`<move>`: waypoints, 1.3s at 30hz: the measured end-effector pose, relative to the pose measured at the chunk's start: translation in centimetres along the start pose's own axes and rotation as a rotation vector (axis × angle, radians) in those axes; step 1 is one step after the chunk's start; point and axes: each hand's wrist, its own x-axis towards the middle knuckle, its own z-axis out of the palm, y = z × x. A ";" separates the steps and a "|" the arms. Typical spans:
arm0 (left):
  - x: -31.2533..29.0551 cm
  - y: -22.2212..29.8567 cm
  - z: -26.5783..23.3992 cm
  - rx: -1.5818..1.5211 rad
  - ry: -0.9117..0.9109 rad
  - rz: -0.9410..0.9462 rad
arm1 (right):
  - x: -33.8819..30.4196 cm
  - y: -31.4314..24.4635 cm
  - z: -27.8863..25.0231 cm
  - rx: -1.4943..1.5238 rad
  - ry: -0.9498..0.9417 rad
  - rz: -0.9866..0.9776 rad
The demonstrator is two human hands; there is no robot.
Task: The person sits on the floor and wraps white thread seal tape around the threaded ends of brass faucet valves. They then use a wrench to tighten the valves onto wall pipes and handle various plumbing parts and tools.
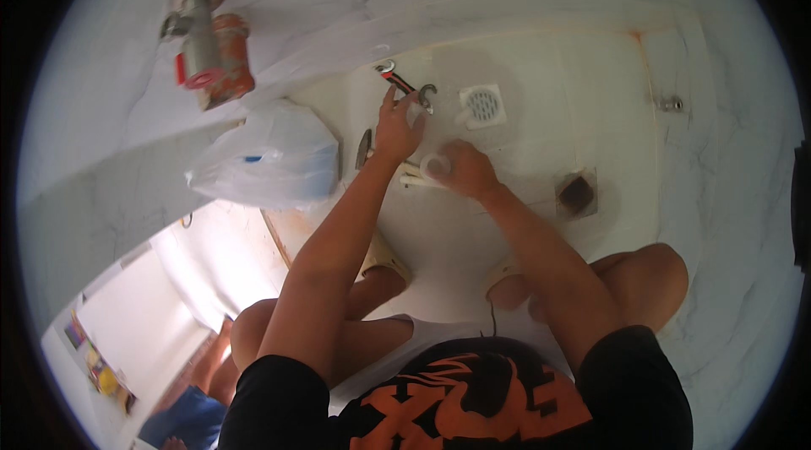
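Observation:
My left hand [398,127] is closed around a small translucent whitish piece [415,116], its kind unclear. Just beyond the fingers, a wrench [400,81] with a red and black handle and hooked jaws lies on the floor. My right hand [471,171], a little blurred, grips a white round, cup-like piece [435,166] by its side. Pale sticks or handles [420,182] lie under that piece, partly hidden by the hand. Beside my left wrist rests a dark flat tool head [364,149]. A white square floor drain cover [482,105] with a round grate lies ahead of my right hand.
A square floor opening [577,194] with a dark hole is at the right. A filled translucent plastic bag [279,156] stands at the left. Above it, a metal valve [199,36] with a red handle juts from the wall. A small metal fitting [671,104] sticks out at the right.

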 end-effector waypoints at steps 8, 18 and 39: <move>-9.6 -2.2 -3.1 0.108 -0.219 -0.509 | 0.8 0.9 -1.4 -0.066 -0.185 0.055; -11.4 0.5 -15.3 0.489 -0.082 -0.619 | 2.4 0.2 -8.9 -0.301 -0.190 -0.228; -23.6 -2.2 -31.5 0.104 -0.171 -0.389 | 19.0 -29.2 6.4 -0.631 -0.224 -0.368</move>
